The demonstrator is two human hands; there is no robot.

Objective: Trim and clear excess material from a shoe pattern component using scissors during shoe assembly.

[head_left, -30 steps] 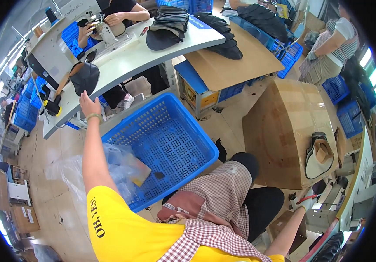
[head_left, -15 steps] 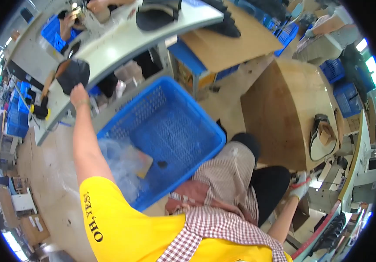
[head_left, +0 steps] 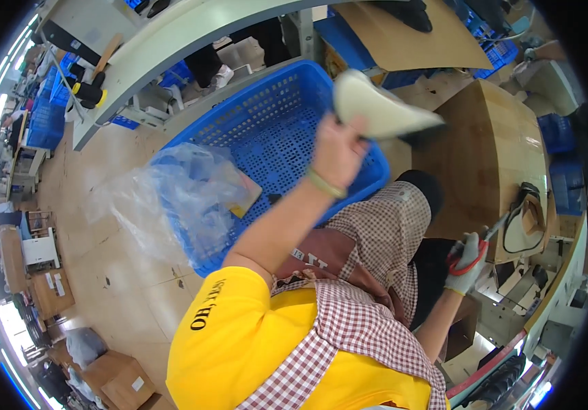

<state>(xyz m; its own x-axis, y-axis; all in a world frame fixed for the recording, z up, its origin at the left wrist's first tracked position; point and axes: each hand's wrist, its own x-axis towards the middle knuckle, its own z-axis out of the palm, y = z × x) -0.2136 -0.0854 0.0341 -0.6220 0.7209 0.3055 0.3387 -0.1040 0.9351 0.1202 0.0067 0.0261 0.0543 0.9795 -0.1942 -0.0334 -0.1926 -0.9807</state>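
Note:
My left hand, bare with a band at the wrist, is closed on the edge of a shoe upper. Its cream lining faces me, with a dark part at its right end; motion blurs it. It hangs in the air above the right end of a blue plastic basket. My right hand, in a pale glove, grips red-handled scissors beside my knee. The blades point up and to the right, toward another shoe upper, black with a cream lining, at the cardboard carton's edge.
A clear plastic bag spills over the basket's left side. A large cardboard carton stands to the right. A white worktable runs along the far side. A person's arm shows at the far right.
My left hand has come from the far worktable back and right, carrying the shoe upper picked up there. My right hand has risen with the scissors. The view has shifted.

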